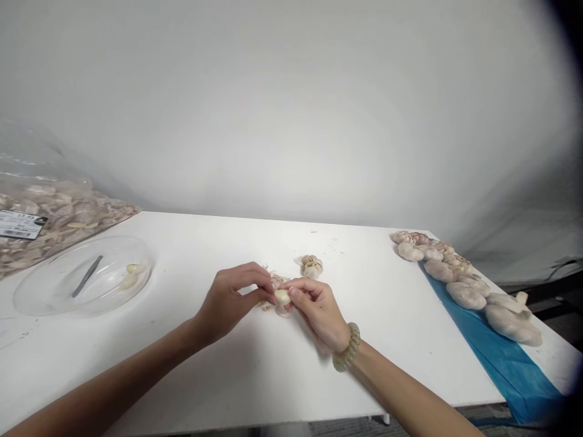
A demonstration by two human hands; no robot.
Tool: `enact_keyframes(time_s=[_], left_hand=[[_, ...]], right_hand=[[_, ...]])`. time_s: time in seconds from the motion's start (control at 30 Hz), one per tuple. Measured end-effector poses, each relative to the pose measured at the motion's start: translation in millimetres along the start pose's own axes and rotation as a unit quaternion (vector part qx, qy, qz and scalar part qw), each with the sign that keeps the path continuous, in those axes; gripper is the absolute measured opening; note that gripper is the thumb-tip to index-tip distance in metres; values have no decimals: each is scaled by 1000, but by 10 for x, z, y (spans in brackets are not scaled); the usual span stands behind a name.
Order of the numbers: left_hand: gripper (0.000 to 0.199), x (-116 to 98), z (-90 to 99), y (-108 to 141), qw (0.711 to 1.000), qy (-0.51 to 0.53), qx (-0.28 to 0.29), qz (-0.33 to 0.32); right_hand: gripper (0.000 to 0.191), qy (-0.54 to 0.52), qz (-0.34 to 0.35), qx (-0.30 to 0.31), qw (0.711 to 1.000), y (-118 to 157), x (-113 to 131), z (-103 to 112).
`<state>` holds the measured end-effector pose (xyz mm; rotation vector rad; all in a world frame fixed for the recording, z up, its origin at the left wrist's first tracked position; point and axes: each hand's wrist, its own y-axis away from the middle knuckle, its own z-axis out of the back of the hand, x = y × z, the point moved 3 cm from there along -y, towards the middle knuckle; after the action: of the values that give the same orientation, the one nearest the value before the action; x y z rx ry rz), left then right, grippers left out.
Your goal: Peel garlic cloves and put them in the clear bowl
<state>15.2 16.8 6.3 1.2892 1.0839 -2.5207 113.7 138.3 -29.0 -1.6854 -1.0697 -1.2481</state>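
Observation:
A pale, smooth garlic clove (282,297) is pinched between both hands above the middle of the white table. My left hand (237,295) grips its left end between thumb and fingers. On the clove's right end, my right hand (319,309) closes with thumb and forefinger; a beaded bracelet circles that wrist. Loose papery skins (279,281) lie just behind and below the fingers, partly hidden by them. A partly opened garlic bulb (312,266) rests a little beyond my right hand.
At the left, a clear oval bowl (27,298) holds a dark narrow tool (87,276) and pale cloves (131,276). Behind it lies a clear bag of skins (68,209). Several garlic bulbs (465,294) line a blue sheet (489,349) at the right. A wall stands behind the table (200,243).

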Motion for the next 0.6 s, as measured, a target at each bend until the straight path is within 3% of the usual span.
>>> enact_keyframes(time_s=[0.6], left_hand=[[13, -12, -4, 29, 999, -1, -30, -42]], right_hand=[[12, -11, 7, 1, 1000, 0, 11, 22]])
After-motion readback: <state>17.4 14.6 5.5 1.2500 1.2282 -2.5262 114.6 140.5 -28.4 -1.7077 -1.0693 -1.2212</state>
